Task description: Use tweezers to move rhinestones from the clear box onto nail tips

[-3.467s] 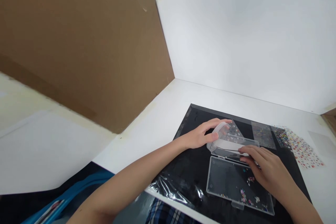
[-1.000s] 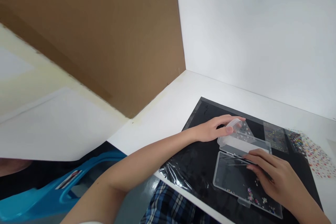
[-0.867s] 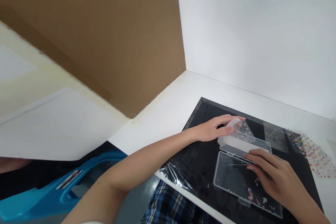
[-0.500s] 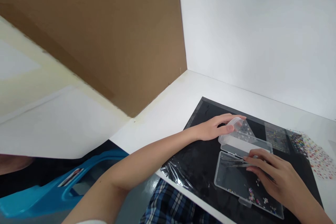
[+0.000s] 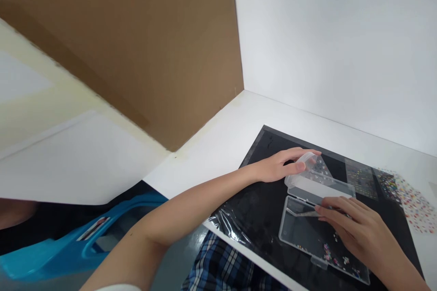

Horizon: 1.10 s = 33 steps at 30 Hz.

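My right hand [image 5: 355, 223] grips metal tweezers [image 5: 303, 213], their tips over the near half of an open clear plastic box [image 5: 285, 232]. Whether the tips pinch anything is too small to tell. Small colourful beads or gems [image 5: 329, 254] lie scattered in the box's near half, some partly behind my right hand. My left hand [image 5: 283, 163] has its fingers and thumb around a rounded, translucent plastic container [image 5: 303, 163], tilted beside the box's raised lid [image 5: 316, 187].
A black mat [image 5: 254, 218] under plastic film covers part of the white table [image 5: 211, 154]. Several loose colourful pieces [image 5: 414, 202] spread at the right. A brown board [image 5: 170, 54] and white wall [image 5: 334, 45] rise behind. A blue plastic chair [image 5: 68, 250] stands lower left.
The tweezers' prongs were spread and now lie closer together. My right hand has shifted slightly, its fingers drawn closer over the tweezers. My left hand keeps its hold.
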Available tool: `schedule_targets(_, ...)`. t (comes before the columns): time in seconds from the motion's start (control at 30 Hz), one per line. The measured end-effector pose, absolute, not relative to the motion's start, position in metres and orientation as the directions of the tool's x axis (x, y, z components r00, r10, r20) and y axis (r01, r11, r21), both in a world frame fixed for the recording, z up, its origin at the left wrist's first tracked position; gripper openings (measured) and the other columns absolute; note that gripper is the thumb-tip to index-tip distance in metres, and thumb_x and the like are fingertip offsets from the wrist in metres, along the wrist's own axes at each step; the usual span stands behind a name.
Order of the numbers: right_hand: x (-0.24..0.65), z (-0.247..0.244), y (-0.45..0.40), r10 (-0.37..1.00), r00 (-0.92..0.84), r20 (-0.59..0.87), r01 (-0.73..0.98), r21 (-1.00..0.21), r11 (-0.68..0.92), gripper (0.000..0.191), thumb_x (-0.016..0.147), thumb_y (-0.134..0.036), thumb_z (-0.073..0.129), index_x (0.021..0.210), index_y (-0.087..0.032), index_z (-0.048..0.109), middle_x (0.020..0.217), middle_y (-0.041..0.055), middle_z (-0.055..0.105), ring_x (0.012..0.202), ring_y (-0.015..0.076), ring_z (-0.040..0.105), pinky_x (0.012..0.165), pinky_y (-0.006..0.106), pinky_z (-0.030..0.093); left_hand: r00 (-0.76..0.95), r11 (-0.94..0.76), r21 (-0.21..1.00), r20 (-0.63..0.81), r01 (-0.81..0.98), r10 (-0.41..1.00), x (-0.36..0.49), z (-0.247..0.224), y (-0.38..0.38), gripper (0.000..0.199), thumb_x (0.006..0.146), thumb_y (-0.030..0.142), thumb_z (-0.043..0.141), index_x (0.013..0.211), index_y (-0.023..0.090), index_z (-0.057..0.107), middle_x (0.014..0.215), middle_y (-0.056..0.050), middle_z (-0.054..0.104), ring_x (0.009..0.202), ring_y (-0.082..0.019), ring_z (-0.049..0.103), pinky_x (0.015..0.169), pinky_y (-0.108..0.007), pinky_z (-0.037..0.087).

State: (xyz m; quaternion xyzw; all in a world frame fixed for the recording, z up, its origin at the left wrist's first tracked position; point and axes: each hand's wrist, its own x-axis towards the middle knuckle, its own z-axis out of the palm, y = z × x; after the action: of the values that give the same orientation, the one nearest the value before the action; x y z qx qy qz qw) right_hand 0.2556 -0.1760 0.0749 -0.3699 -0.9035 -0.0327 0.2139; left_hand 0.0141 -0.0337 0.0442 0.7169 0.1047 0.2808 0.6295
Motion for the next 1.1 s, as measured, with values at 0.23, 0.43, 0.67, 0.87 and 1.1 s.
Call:
schedule_targets(0.23,0.259,0.081,-0.176,0.634,-0.661,0.401,0.666,-0.074,0.742,0.026,0.103,-0.009,0.052,0.12,-0.022,0.068,0.099,0.0037,0.078,0.077,0.0128,0.073,0.071,0.026,0.056,0.827,-0.17,0.966,0.254,-0.194,0.502,0.014,0.044,-0.033,0.084,0.093,0.084,0.049,0.152,0.024,0.053,0.143,-0.017,0.062,0.129,-0.032,0.061,0.107,-0.046,0.05)
schedule_targets(0.43,0.254,0.079,-0.176,0.601,-0.686,0.409,0.65,-0.027,0.76,0.035,0.1,-0.003,0.047,0.122,-0.021,0.068,0.102,0.0051,0.079,0.079,0.0137,0.075,0.07,0.026,0.057,0.825,-0.178,0.963,0.267,-0.204,0.498,0.014,0.042,-0.032,0.081,0.093,0.083,0.049,0.152,0.026,0.054,0.142,-0.016,0.063,0.129,-0.033,0.061,0.108,-0.047,0.049)
schedule_targets(0.67,0.26,0.08,-0.177,0.611,-0.705,0.36,0.635,-0.066,0.77,0.046,0.094,-0.001,0.048,0.128,-0.024,0.068,0.106,0.0055,0.081,0.084,0.0144,0.077,0.07,0.025,0.059,0.825,-0.182,0.959,0.278,-0.215,0.492,0.014,0.04,-0.032,0.081,0.095,0.082,0.049,0.152,0.024,0.054,0.142,-0.017,0.062,0.127,-0.032,0.061,0.106,-0.046,0.05)
schedule_targets(0.87,0.267,0.08,-0.18,0.646,-0.686,0.334,0.648,-0.122,0.752,0.039,0.098,-0.008,0.052,0.128,-0.025,0.071,0.107,0.0063,0.08,0.081,0.0153,0.077,0.072,0.026,0.062,0.826,-0.187,0.965,0.256,-0.186,0.502,0.015,0.039,-0.031,0.08,0.094,0.083,0.049,0.151,0.028,0.056,0.142,-0.014,0.063,0.125,-0.032,0.062,0.108,-0.047,0.049)
schedule_targets(1.1,0.261,0.083,-0.183,0.751,-0.559,0.353,0.696,-0.293,0.656,0.045,0.103,-0.015,0.052,0.145,-0.026,0.063,0.103,0.0072,0.08,0.069,0.0095,0.075,0.058,0.014,0.056,0.819,-0.186,0.964,0.26,-0.19,0.511,0.015,0.039,-0.032,0.08,0.093,0.083,0.049,0.149,0.027,0.058,0.139,-0.014,0.063,0.125,-0.032,0.061,0.107,-0.047,0.048)
